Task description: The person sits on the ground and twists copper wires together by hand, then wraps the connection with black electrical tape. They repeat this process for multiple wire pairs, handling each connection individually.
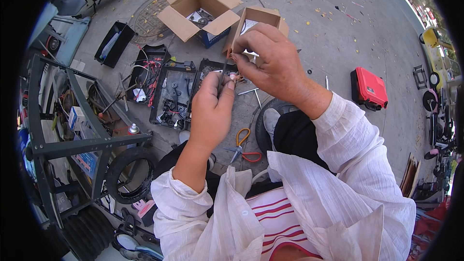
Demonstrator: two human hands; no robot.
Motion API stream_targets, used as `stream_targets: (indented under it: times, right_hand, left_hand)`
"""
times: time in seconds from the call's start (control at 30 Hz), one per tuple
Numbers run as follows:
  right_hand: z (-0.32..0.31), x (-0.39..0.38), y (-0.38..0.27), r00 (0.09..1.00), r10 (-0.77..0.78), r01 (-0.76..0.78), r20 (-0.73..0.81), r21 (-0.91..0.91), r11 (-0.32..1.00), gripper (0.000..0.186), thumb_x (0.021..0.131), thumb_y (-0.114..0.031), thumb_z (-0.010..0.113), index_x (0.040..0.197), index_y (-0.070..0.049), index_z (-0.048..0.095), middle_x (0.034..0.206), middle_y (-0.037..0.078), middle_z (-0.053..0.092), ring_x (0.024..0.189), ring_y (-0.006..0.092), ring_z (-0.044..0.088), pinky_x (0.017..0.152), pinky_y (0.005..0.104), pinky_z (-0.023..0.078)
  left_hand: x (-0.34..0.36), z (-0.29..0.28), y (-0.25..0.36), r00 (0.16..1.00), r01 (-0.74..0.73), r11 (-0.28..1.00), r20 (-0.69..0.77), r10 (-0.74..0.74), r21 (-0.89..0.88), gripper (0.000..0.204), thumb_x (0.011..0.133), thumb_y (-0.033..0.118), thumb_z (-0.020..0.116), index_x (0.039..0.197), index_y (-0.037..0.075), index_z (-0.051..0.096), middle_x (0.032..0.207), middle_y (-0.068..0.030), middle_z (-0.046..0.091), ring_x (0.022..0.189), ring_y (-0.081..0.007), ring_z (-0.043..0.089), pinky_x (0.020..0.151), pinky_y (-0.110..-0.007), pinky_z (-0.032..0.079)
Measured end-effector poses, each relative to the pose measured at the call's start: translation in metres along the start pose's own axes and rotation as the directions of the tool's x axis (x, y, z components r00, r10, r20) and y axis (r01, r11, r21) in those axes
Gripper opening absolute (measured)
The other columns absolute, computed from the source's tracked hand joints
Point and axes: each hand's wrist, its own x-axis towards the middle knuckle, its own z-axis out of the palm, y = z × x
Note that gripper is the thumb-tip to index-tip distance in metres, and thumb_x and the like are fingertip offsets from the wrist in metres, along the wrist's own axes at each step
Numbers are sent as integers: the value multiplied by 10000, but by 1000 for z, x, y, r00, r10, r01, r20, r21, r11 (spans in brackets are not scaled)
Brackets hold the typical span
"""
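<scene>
Left hand (212, 100) and right hand (271, 57) pinch a thin dark cable (224, 67), probably light and bendy, best held mid-length.

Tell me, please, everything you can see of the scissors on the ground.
The scissors lie open on the grey ground, near a dark tyre. One looped handle is orange-yellow, the other red; both look plastic-coated. The silvery blades look metal, cross at a pivot and point roughly toward the picture's left, their tips spread. Only the ground visibly touches them.
</scene>
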Motion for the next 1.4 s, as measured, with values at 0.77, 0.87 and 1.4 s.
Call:
stream_targets:
  times: [0.77,0.87,1.4]
  right_hand:
    - [-10,1,8,971,-70,64,227,32,997,158,731,-29,693,842,-40,581,815,97,558,787,270,561,666,354,461]
    - [6,-2,-2,966,-56,40,251,70,997,155,740,-121,700,843,-60,602,817,99,562,818,301,566,691,393,470]
    - [10,-5,-2,989,21,-26,144,31,999,148,744,-113,699,850,-73,604,824,79,568,786,284,575,655,380,475]
  left_hand:
    - [14,-22,-8,970,148,690,-31,-239,-708,70,971,169,541,998,106,555,907,-53,625,432,-13,293,383,-189,301]
    - [12,-13,-8,968,198,683,28,-251,-703,86,967,178,548,997,98,553,850,-27,612,437,-26,323,385,-206,347]
    - [9,-11,-6,987,153,836,38,-157,-527,87,956,135,558,964,49,568,779,22,553,569,-24,431,492,-198,357]
